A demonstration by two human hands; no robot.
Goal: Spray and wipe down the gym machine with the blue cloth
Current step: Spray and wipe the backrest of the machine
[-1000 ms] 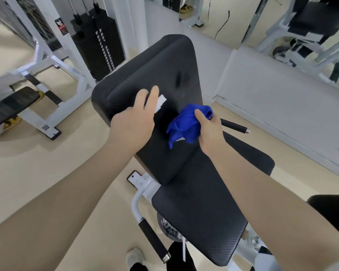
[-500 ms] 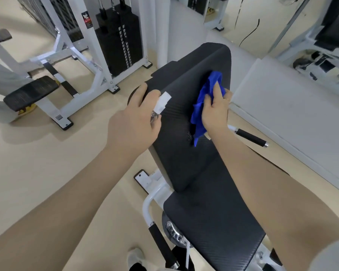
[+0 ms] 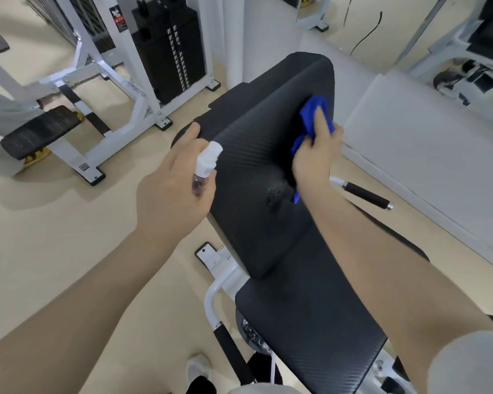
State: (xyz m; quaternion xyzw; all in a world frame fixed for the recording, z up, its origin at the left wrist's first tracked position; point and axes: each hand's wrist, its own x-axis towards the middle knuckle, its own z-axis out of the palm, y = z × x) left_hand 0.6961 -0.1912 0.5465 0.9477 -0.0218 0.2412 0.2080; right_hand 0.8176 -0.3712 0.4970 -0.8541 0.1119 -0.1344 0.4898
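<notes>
1. The gym machine's black back pad point(image 3: 256, 166) fills the centre of the frame, tilted up, with the seat pad point(image 3: 310, 322) below it toward the lower right.
2. A white-framed weight stack point(image 3: 168, 52) stands in the upper left of the frame.
3. The left hand point(image 3: 171, 191), centre-left, has its fingers curled round a small spray bottle point(image 3: 205, 163) with a white top, beside the pad's left edge.
4. The right hand point(image 3: 316, 155), upper right of centre, grips the blue cloth point(image 3: 313, 112) and presses it against the pad's upper right part.
5. Wet droplets point(image 3: 273, 194) sit on the pad just left of the right wrist.
</notes>
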